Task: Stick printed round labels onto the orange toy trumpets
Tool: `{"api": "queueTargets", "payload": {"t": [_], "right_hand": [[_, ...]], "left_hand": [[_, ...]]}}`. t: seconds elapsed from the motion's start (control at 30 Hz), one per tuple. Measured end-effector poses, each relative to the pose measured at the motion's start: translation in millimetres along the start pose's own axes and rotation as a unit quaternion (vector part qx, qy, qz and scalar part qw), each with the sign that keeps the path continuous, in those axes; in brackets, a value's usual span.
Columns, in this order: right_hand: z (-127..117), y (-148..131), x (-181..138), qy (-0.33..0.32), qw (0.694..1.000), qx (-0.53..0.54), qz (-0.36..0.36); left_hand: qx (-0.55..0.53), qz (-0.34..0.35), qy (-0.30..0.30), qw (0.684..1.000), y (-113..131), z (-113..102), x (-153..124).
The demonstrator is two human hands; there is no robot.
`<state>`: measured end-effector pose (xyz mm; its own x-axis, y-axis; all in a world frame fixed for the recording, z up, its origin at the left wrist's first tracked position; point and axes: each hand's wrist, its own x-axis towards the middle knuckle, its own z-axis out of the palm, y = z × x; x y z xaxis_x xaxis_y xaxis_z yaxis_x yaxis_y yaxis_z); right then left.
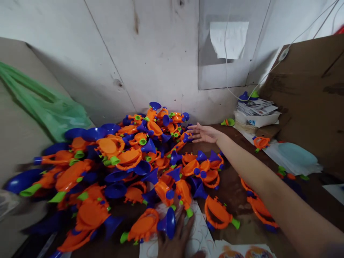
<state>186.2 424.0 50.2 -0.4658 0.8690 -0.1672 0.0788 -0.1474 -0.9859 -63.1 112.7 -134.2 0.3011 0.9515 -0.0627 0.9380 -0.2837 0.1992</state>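
Note:
My right hand (pixel 203 133) reaches out at the right end of a big heap of toy trumpets (pixel 129 157), its fingers spread with nothing in them. The trumpets are orange with blue bells and light green mouthpieces. Close to the bottom edge, my left hand (pixel 176 234) lies with fingers stretched over a white printed sheet (pixel 200 225). Beside and partly over it rests the blue bell of one toy trumpet (pixel 145 225); another toy trumpet (pixel 184 193) has its green end just above the fingers. The left palm is partly cut off by the frame.
A green plastic bag (pixel 61 111) hangs at the left. Stacked papers in a white packet (pixel 256 118) stand at the back right, near a cardboard panel (pixel 309 93). A white cable (pixel 268 73) runs down the wall. Single trumpets (pixel 261 142) lie to the right.

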Motion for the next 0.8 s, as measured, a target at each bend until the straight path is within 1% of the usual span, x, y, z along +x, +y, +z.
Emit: {"api": "queueTargets", "payload": {"t": [0.1, 0.17, 0.27, 0.37, 0.43, 0.5, 0.57, 0.6, 0.63, 0.7, 0.77, 0.8], "right_hand": [[5.9, -4.8, -22.2, 0.040, 0.998, -0.050, -0.012], [13.5, -6.9, -48.1, 0.052, 0.994, -0.096, -0.020], [31.3, -6.8, -105.6, 0.044, 0.983, -0.178, -0.032], [61.5, 8.2, -181.8, 0.022, 0.963, -0.267, -0.038], [89.9, 33.4, -236.1, 0.002, 0.948, -0.317, -0.025], [122.1, 71.6, -285.4, -0.016, 0.931, -0.364, -0.002], [152.5, 118.1, -323.5, -0.067, 0.875, -0.477, 0.048], [165.0, 142.0, -337.3, -0.070, 0.853, -0.516, 0.048], [175.0, 165.0, -347.4, -0.048, 0.830, -0.555, 0.032], [186.7, 204.9, -358.1, -0.028, 0.777, -0.628, 0.012], [188.9, 233.6, -359.8, -0.003, 0.729, -0.684, -0.017], [187.9, 243.5, -358.9, 0.008, 0.713, -0.700, -0.036]], "left_hand": [[-0.032, 0.006, 0.004, 0.999, 1.1, -10.1, 0.5], [-0.063, 0.015, -0.010, 0.998, 0.4, -18.7, 1.9], [-0.090, 0.026, -0.031, 0.995, 0.7, -34.2, 4.0], [-0.094, 0.033, -0.018, 0.995, 5.2, -50.2, 2.2], [-0.095, 0.031, -0.006, 0.995, 10.1, -59.8, -1.2], [-0.093, 0.022, 0.002, 0.995, 15.4, -68.5, -4.4], [-0.088, 0.014, 0.004, 0.996, 19.5, -77.2, -5.1], [-0.084, 0.008, 0.003, 0.996, 20.7, -81.7, -4.4], [-0.079, 0.002, 0.001, 0.997, 21.3, -86.4, -3.1], [-0.070, -0.008, -0.004, 0.998, 20.2, -96.2, 0.0], [-0.062, -0.007, -0.011, 0.998, 17.1, -105.9, 1.6], [-0.060, -0.004, -0.014, 0.998, 15.2, -110.3, 1.4]]}}
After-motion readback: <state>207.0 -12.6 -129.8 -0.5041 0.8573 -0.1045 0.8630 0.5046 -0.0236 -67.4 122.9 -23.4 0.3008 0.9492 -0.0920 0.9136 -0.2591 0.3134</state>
